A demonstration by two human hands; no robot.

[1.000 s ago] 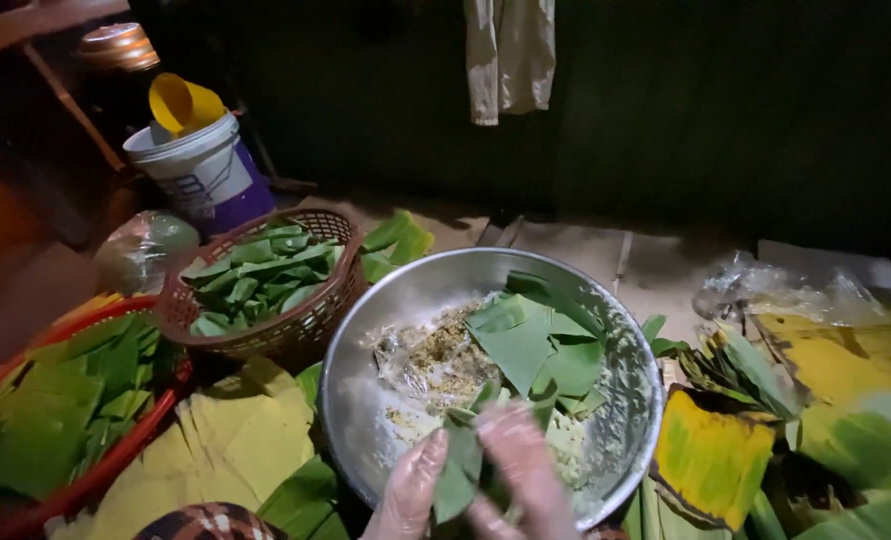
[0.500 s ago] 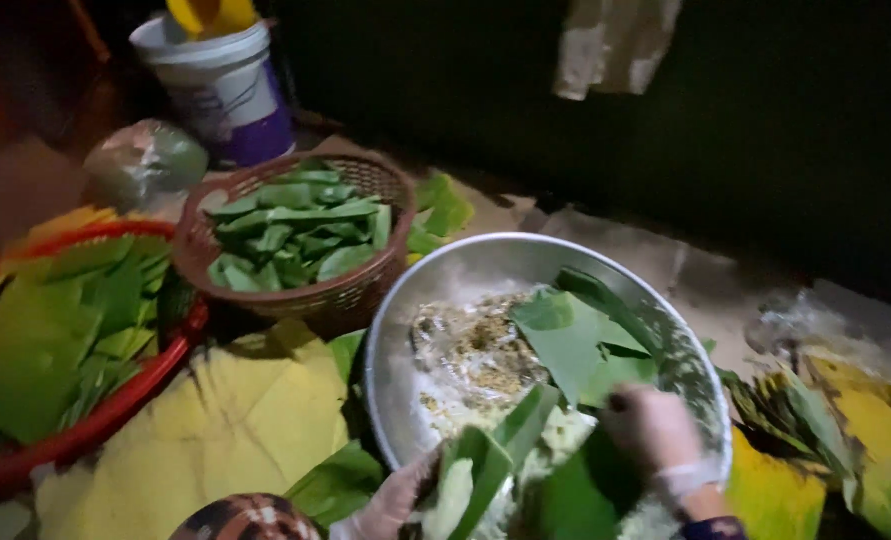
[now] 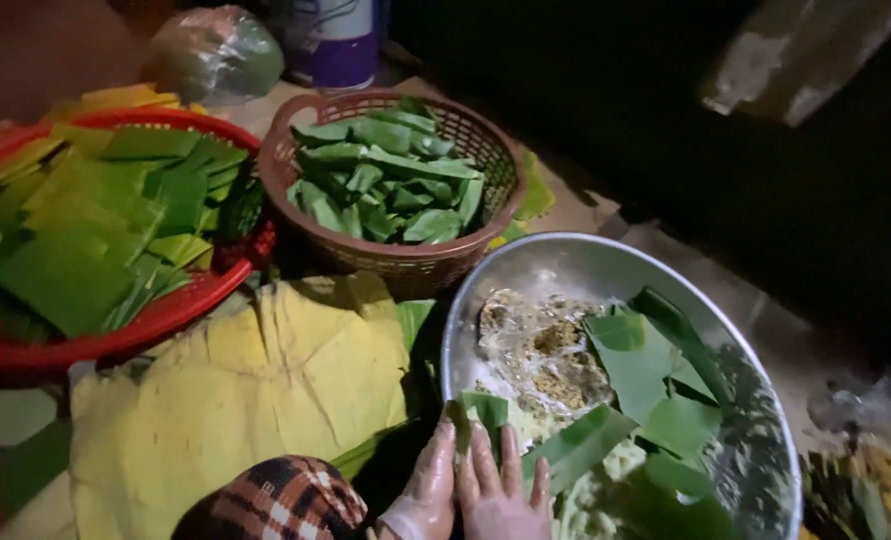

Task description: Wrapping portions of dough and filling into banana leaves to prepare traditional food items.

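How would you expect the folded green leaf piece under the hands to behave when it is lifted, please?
The folded green leaf piece probably feels light and floppy, since it looks thin. It may be slippery: both hands, left and right, look wet. It could unfold if released.

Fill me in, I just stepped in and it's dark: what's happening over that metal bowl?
A person works with bare hands at the near rim of a big metal bowl. The left hand and right hand lie side by side, pressing on a folded green leaf piece. The bowl holds a crumbly pale mixture and loose leaf pieces. Beside it stand a brown basket of folded leaves and a red basket of cut leaves.
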